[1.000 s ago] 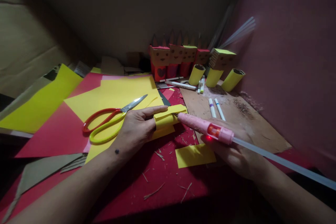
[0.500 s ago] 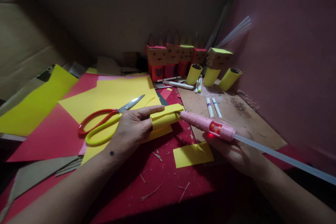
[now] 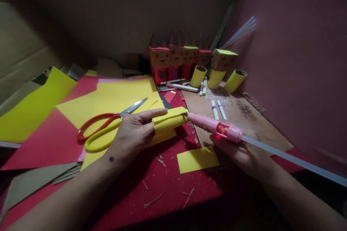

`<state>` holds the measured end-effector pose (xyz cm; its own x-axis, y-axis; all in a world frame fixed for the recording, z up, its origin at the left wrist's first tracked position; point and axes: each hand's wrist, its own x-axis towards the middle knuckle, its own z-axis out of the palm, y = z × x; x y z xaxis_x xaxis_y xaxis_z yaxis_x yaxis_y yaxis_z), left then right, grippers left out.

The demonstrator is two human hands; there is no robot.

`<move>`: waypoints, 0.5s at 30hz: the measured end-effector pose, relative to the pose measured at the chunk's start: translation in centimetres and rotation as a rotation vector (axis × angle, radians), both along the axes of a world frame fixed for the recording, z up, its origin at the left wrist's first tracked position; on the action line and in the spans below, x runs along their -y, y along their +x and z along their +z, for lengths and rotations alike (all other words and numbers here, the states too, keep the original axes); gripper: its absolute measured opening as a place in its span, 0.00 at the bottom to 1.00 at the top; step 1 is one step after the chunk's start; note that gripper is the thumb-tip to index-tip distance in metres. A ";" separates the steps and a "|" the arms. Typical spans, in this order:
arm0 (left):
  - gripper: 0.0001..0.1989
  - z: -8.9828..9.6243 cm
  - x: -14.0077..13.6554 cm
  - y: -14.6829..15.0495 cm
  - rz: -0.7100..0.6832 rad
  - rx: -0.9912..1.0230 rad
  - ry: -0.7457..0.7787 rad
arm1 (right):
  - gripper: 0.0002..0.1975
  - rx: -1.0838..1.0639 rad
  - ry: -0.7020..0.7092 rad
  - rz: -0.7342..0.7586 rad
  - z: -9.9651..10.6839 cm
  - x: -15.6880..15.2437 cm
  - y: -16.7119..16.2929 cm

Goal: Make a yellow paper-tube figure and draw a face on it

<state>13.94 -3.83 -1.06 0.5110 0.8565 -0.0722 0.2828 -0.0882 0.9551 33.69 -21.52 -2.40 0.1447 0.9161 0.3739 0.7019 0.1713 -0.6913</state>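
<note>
My left hand (image 3: 135, 130) is closed around one end of a yellow paper-wrapped tube (image 3: 171, 122), whose paper edge lifts a little along the top. In my right hand (image 3: 244, 155) is a pink hot glue gun (image 3: 213, 126) with a red light lit and a long clear glue stick (image 3: 292, 157) out of its back. Its nozzle is at the tube's right end; whether it touches the paper I cannot tell. Scissors (image 3: 112, 126) with a red and a yellow handle lie on paper sheets beside my left hand. Below the tube is a small yellow paper rectangle (image 3: 197, 159).
Yellow sheets (image 3: 127, 92) and red sheets (image 3: 46, 137) cover the left. Cardboard-headed figures (image 3: 159, 59) stand at the back, with yellow tubes (image 3: 198, 76) near them. Markers (image 3: 214, 110) lie on a cardboard sheet (image 3: 257, 130). Scraps litter the red tabletop (image 3: 162, 202).
The whole view has shifted slightly, so most things appear a little further left. The glue gun's nozzle has moved slightly right relative to the tube. Both hands keep their holds.
</note>
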 end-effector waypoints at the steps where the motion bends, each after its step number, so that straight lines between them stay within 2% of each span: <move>1: 0.27 0.0 0.0 0.0 0.004 -0.010 0.001 | 0.22 -0.001 0.000 -0.014 0.0 0.0 0.0; 6: 0.26 0.1 0.2 0.0 0.017 -0.016 0.002 | 0.19 -0.003 0.003 -0.057 0.0 0.2 0.1; 15: 0.26 0.1 0.1 0.0 0.023 -0.016 0.017 | 0.22 0.008 0.014 -0.022 0.0 0.2 0.5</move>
